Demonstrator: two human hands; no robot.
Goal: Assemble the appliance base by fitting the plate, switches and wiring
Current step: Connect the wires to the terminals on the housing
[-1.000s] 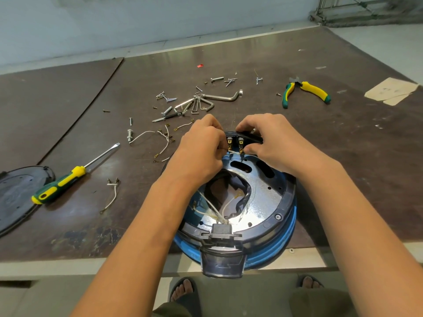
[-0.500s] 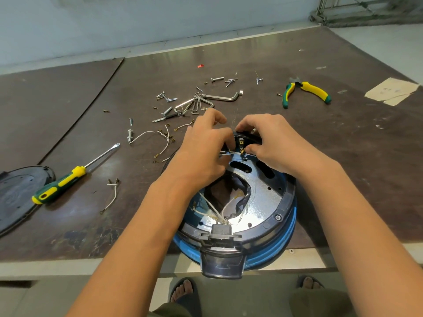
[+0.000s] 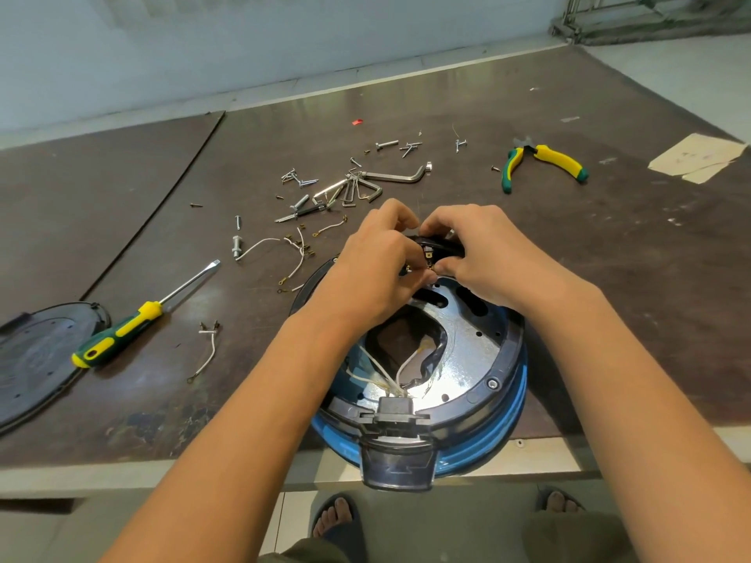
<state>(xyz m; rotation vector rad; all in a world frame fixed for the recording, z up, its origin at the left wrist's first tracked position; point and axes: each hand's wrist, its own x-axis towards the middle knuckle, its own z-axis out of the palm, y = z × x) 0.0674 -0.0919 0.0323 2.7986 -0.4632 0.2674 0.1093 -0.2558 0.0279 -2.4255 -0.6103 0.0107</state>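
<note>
Left hand (image 3: pixel 374 262) has closed back in: the index finger that stuck up half a second ago is now curled down, right beside the right hand (image 3: pixel 483 258). We see both hands meet at the far rim of the appliance base (image 3: pixel 504 424). That base sits upside down at the near edge of the desk (image 3: pixel 609 278), with its front lip hanging over the edge.

Our right fingers wrap the black switch block (image 3: pixel 441 242), thumb beneath and fingertips over the top. Our left fingers are narrow, pinching a small brass connector (image 3: pixel 407 270) just at the switch's terminals. How far it is seated we cannot tell.

Inside the base, the shiny metal plate (image 3: pixel 467 351) lies flat around a dark opening. White wires (image 3: pixel 402 371) run from that opening to the black socket (image 3: pixel 396 412) at the near rim.

Off to the left, the screwdriver (image 3: pixel 130 331) lies with its handle touching the black bottom cover (image 3: pixel 36 359). A short lead (image 3: pixel 209 351) lies between it and the base. Further back we spot loose leads (image 3: pixel 292 253), a bunch of hex keys (image 3: pixel 365 184), scattered screws (image 3: pixel 300 180) and the pliers (image 3: pixel 544 160) on the far right, well apart from the hands.
</note>
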